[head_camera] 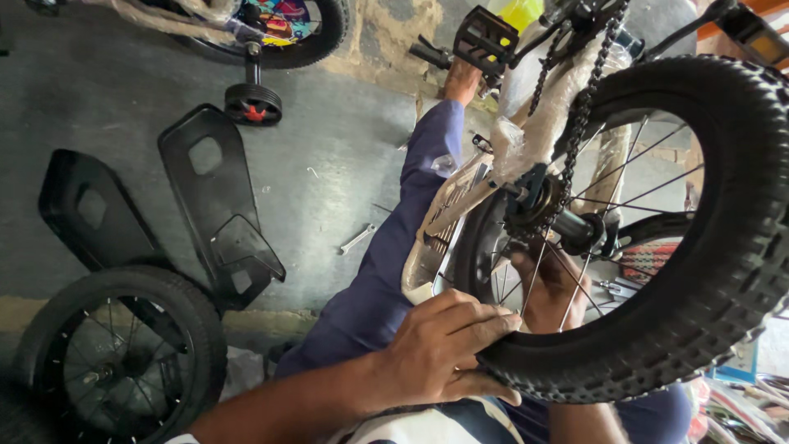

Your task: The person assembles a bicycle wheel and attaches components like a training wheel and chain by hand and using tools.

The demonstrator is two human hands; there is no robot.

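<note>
Open room: left of our left hand [440, 349], bare grey floor [329, 164] reaches a small wrench [357, 238] and two black guards [218, 197].
Left hand: fingers curled over the knobby tyre [723, 271], gripping its lower edge.
Right hand [555, 292]: behind the spokes [633, 177], below the chain [575, 123]; we cannot tell its grip.
Wheel: just right of our left hand, touching it.

Right hand [552, 289] sits half hidden behind the spokes of the knobby wheel [723, 271], its grip unclear. The loose wheel [123, 353] runs off the bottom edge, and the small bike [279, 25] is cropped up top.
</note>
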